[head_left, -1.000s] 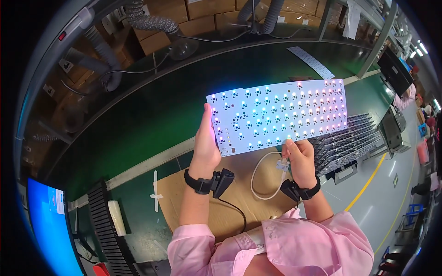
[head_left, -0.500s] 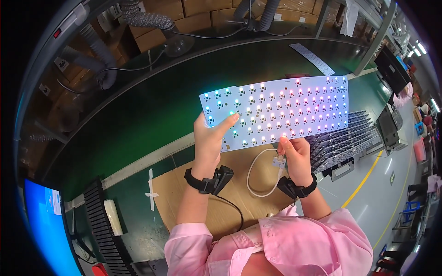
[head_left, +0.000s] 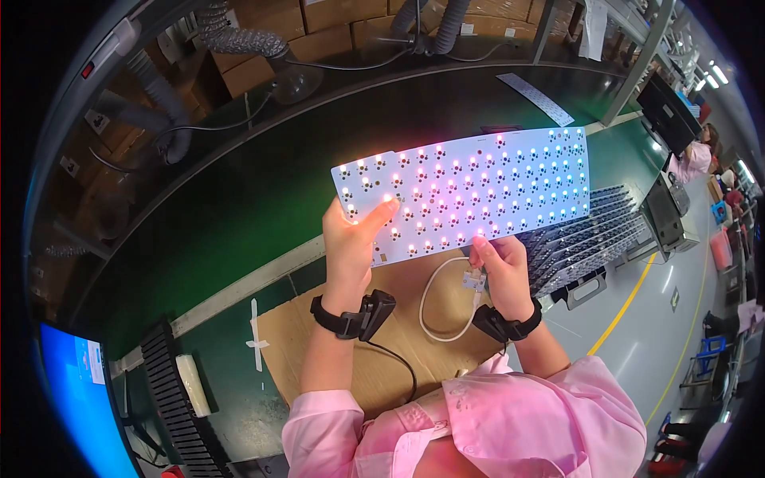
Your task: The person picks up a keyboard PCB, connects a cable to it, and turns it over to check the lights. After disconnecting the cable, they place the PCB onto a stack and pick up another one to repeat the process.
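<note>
A white keyboard circuit board (head_left: 470,191) with rows of lit LEDs is held up in front of me, slightly tilted. My left hand (head_left: 351,239) is closed on its left end, the thumb lying over the face and the other fingers hidden behind. At the lower edge, right of the middle, my right hand (head_left: 504,267) pinches the board with thumb and fingers. A white cable (head_left: 426,299) with a small pale connector piece (head_left: 473,280) hangs in a loop by the right hand. Where its upper end meets the board is covered by my fingers.
Brown cardboard (head_left: 382,350) lies on the green bench (head_left: 199,271) below my arms. On the right stands a rack of dark boards (head_left: 590,239). Another white board strip (head_left: 535,99) lies farther back. A slotted black rack (head_left: 179,390) and a lit monitor (head_left: 76,390) are at left.
The LED colours have shifted: green and cyan at the left have become pink and warm white, while the right side looks bluer. The board and both hands sit slightly farther left in the view.
</note>
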Demonstrator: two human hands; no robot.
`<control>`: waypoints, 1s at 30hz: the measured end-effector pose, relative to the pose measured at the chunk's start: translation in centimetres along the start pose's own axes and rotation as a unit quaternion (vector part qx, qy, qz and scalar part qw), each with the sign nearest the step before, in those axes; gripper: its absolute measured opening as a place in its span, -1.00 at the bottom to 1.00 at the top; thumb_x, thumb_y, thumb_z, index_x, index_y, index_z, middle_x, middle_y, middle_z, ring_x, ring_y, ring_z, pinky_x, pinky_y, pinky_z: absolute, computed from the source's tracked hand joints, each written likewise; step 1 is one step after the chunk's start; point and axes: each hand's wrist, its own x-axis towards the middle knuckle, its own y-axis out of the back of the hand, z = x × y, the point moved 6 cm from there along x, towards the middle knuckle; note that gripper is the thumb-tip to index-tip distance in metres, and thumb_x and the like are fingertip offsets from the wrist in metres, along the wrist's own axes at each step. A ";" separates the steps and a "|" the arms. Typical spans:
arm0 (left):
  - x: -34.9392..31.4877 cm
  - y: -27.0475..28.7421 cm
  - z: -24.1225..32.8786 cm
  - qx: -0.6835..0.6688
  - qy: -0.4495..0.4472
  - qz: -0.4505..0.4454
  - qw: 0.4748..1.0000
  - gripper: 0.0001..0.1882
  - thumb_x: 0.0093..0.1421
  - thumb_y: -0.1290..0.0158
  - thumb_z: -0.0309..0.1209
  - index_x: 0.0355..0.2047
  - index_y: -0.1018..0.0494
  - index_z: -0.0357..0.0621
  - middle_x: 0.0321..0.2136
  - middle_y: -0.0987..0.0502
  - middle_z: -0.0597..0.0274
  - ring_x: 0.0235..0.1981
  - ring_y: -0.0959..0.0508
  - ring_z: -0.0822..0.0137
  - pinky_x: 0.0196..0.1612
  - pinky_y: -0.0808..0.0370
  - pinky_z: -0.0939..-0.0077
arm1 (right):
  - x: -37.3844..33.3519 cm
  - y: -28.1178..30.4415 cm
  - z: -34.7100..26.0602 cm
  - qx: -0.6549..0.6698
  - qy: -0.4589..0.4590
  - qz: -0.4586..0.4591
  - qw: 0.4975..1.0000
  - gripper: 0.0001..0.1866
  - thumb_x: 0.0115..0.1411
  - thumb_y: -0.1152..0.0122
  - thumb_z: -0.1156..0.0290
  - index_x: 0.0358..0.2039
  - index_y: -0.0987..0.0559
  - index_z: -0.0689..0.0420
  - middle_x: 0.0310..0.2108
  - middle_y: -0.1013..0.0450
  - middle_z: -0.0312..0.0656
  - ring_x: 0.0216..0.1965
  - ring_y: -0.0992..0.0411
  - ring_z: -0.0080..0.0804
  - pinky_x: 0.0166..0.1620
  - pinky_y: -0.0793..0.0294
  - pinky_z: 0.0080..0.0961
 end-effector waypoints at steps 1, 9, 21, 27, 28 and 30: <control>0.0 0.0 0.0 -0.005 0.000 -0.001 1.000 -0.73 -0.01 -0.10 -0.58 -0.25 -0.38 -0.25 -0.32 -0.49 0.22 -0.33 -0.49 0.46 -0.22 -0.43 0.56 | 0.0 0.0 0.0 0.000 -0.002 0.001 1.000 -0.79 0.18 -0.04 0.40 -0.56 -0.44 0.21 -0.61 -0.37 -0.31 -0.55 -0.28 -0.64 -0.44 -0.22 -0.69; -0.2 0.2 0.0 -0.071 0.040 0.011 0.997 -0.71 0.01 -0.08 -0.58 -0.21 -0.37 -0.26 -0.29 -0.48 0.24 -0.27 -0.47 0.46 -0.14 -0.40 0.55 | 0.0 0.1 -0.2 -0.009 -0.005 0.005 1.000 -0.77 0.17 -0.04 0.39 -0.57 -0.44 0.22 -0.62 -0.37 -0.30 -0.56 -0.28 -0.64 -0.43 -0.22 -0.68; 0.0 0.3 -0.6 -0.004 0.015 0.010 1.000 -0.69 -0.01 -0.08 -0.61 -0.21 -0.36 -0.27 -0.30 -0.48 0.22 -0.30 -0.49 0.45 -0.18 -0.43 0.56 | 0.0 0.2 -0.1 -0.024 0.002 -0.005 1.000 -0.78 0.16 -0.05 0.39 -0.57 -0.44 0.22 -0.62 -0.37 -0.30 -0.56 -0.29 -0.64 -0.44 -0.23 -0.68; 0.0 0.5 -0.6 -0.007 0.004 0.017 1.000 -0.68 -0.02 -0.08 -0.63 -0.21 -0.36 -0.27 -0.29 -0.48 0.22 -0.29 -0.49 0.44 -0.18 -0.43 0.56 | 0.0 0.2 0.0 -0.020 0.010 0.002 1.000 -0.71 0.16 -0.09 0.32 -0.60 -0.46 0.25 -0.65 -0.37 -0.32 -0.57 -0.29 -0.67 -0.47 -0.23 -0.69; 0.0 0.5 -0.7 -0.007 0.005 0.017 1.000 -0.68 -0.02 -0.08 -0.63 -0.21 -0.36 -0.27 -0.29 -0.48 0.22 -0.29 -0.49 0.44 -0.18 -0.43 0.56 | 0.0 0.2 0.0 -0.023 0.009 0.001 1.000 -0.71 0.16 -0.09 0.32 -0.60 -0.46 0.24 -0.65 -0.37 -0.33 -0.57 -0.28 -0.67 -0.47 -0.23 -0.69; 0.1 0.5 -0.7 -0.010 -0.003 0.022 1.000 -0.68 -0.03 -0.09 -0.61 -0.21 -0.36 -0.26 -0.29 -0.48 0.22 -0.28 -0.48 0.44 -0.17 -0.41 0.54 | 0.0 0.2 0.0 -0.025 0.007 0.000 1.000 -0.71 0.16 -0.09 0.32 -0.60 -0.46 0.24 -0.65 -0.37 -0.33 -0.57 -0.28 -0.67 -0.47 -0.23 -0.69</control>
